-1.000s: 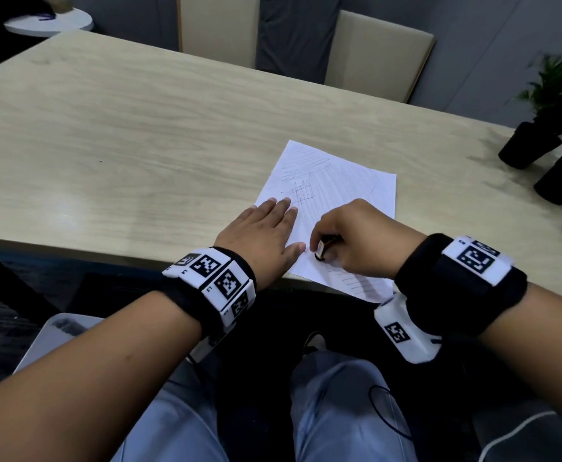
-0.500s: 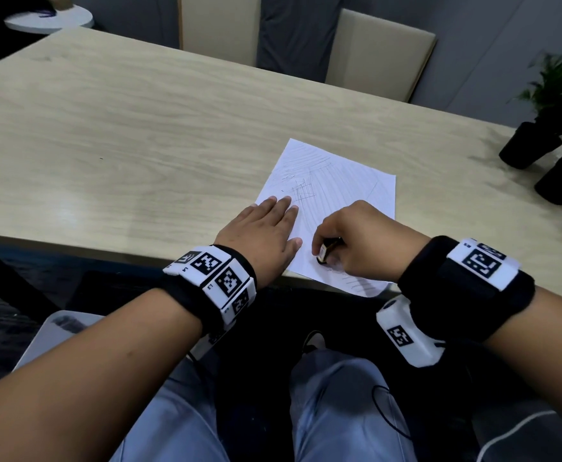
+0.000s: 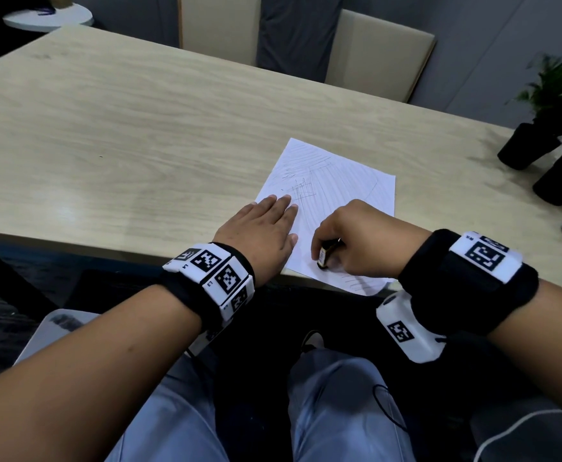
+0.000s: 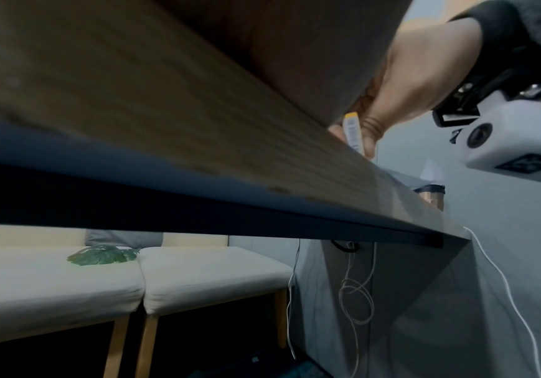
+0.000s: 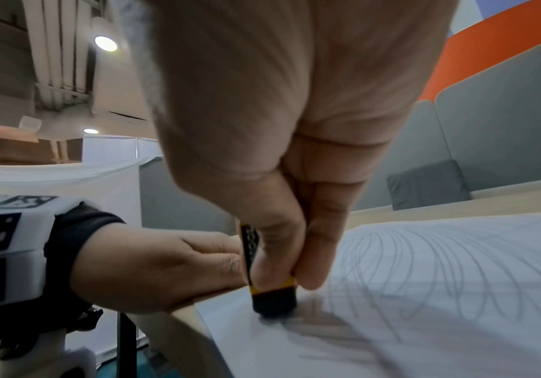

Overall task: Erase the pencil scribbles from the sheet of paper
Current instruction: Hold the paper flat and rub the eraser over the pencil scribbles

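Sheet of paper [image 3: 336,208] lies at the near edge of the table [image 3: 139,128], its near corner overhanging slightly. Left hand [image 3: 259,235] flat, fingers straight, pressing the sheet's left margin down. Right hand [image 3: 359,241] pinches an eraser [image 5: 273,296] in a yellow-and-black sleeve, dark tip touching the paper near the near edge. Progress, as I judge it: early. Only a smudged patch around the tip looks worked; looping pencil scribbles [image 5: 440,276] and a hatched grid [image 3: 303,190] toward the far end remain untouched.
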### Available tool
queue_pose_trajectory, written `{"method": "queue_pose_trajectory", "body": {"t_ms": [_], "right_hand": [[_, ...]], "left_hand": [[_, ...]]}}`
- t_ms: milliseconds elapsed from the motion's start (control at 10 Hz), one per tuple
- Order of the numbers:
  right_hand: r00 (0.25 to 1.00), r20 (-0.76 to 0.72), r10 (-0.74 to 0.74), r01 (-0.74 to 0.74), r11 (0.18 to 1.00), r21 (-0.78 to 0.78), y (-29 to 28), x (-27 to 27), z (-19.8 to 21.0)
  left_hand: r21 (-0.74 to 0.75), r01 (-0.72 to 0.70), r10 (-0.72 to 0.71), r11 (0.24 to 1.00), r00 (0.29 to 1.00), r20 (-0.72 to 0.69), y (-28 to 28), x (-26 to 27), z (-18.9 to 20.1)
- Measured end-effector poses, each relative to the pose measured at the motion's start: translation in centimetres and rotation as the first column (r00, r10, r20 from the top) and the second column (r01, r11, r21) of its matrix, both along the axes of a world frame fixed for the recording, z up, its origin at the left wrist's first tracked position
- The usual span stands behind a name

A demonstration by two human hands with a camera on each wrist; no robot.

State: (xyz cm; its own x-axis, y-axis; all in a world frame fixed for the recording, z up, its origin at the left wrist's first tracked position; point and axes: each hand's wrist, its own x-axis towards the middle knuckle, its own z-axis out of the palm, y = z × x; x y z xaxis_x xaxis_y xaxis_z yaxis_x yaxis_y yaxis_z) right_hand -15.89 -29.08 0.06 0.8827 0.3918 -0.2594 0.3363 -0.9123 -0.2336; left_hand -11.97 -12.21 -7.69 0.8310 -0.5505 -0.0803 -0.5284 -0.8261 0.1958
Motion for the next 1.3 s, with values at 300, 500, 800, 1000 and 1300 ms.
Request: {"method": "queue_pose_trajectory", "body": {"t_ms": [300,500,800,1000,1300], "right_hand": [[0.992,0.105,0.072,-0.082,0.993,0.090,1.5,0.5,-1.1],[0.999,0.017,0.035,-0.035,0.999,-0.015,-0.1,0.3,0.2],[0.996,0.090,-0.024,0.020,0.999,0.048,0.3,1.2,-0.7],[0.999,-0.007,-0.047,0.047,0.999,-0.007,-0.5,-0.1,0.4],[0.976,0.060,-0.207,0.193,0.963,0.189,-0.1,0.9,-0.6]], "left_hand": [[-0.003,0.019,-0.019,1.000,1.000,0.011,0.3,0.6,0.1],[0.000,0.018,-0.018,1.000,1.000,0.017,0.3,0.6,0.1],[-0.008,0.018,-0.018,1.000,1.000,0.021,0.3,0.7,0.1],[-0.007,0.013,-0.013,1.000,0.999,0.030,0.3,0.7,0.0],[-0.009,0.016,-0.016,1.000,0.999,0.030,0.3,0.7,0.0]]}}
